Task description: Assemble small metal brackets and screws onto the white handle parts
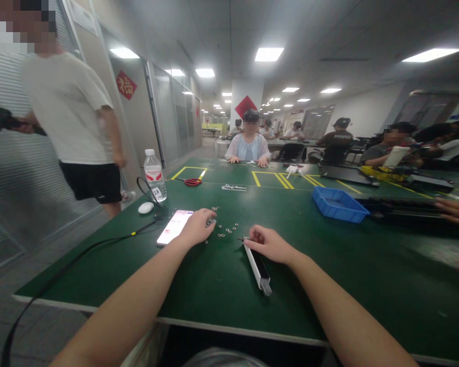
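Observation:
My left hand [199,226] rests at the right edge of a lit phone [175,228], its fingers curled round a small grey metal piece [210,222]. Several small rings [228,231] lie scattered on the green table between my hands. My right hand [266,241] is closed at the far end of a long white and black bar-shaped part [257,267], which lies slanted with its grey end toward me. A thin metal tip [240,238] sticks out to the left beside my right fingertips.
A water bottle [154,176], white oval object [146,208] and black cable stand left. Red-handled scissors [193,182] and a metal piece [234,188] lie farther back; a blue tray [338,204] sits right. One person walks at left, another sits opposite; a hand [457,210] shows far right.

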Demonstrator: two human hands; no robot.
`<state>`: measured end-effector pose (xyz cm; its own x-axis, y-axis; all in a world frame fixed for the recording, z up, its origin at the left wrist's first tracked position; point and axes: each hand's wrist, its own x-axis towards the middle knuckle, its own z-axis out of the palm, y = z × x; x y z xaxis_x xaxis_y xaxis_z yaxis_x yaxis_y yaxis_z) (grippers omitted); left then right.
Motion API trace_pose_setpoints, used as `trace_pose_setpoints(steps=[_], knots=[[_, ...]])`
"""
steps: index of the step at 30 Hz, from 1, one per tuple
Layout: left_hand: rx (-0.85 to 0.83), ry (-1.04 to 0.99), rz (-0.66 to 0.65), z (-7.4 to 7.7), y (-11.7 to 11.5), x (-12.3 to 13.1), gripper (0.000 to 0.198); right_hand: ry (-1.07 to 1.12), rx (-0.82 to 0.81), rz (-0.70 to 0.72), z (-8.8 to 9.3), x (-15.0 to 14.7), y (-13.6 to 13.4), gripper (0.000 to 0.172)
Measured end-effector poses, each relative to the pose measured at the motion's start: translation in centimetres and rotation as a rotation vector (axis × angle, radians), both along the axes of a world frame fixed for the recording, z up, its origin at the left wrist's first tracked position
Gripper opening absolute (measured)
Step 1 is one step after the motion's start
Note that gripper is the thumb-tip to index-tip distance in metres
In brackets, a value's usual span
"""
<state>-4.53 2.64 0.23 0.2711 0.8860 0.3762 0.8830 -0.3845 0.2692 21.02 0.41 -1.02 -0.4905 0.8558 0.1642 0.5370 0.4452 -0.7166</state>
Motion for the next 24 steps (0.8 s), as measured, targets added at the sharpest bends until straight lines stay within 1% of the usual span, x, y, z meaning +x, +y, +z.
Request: trace_pose_setpoints(steps=[2,7,10,13,17,20,24], knots=[[-0.009,0.023,-0.035,0.7,-0.4,0.2,0.032,0.001,-0.003,-0.001,0.0,0.0,0.0,0.029],[-0.202,0.137,-0.045,2.8,-2.1,1.0,0.023,-0.004,0.003,-0.003,0.1,0.0,-0.1,0.029],[-0.31,0.208,-0.074,3.3,-2.6,1.3,0.018,-0.003,0.001,-0.003,0.2,-0.1,-0.1,0.028],[-0.363,0.232,-0.102,3.1,-2.7,1.2,0.021,-0.004,-0.005,-0.007,0.2,-0.1,-0.1,0.028],[-0.339,0.211,-0.13,2.3,-2.3,0.8,0.026,0.002,-0.007,-0.006,0.3,-0.1,-0.2,0.027],[-0.329,0.178,-0.142,1.9,-2.0,0.7,0.025,-0.001,-0.005,-0.004,0.2,-0.1,-0.1,0.027],[-0.258,0.162,-0.156,1.7,-1.7,0.6,0.022,-0.001,-0.008,0.005,0.1,-0.1,0.0,0.027]])
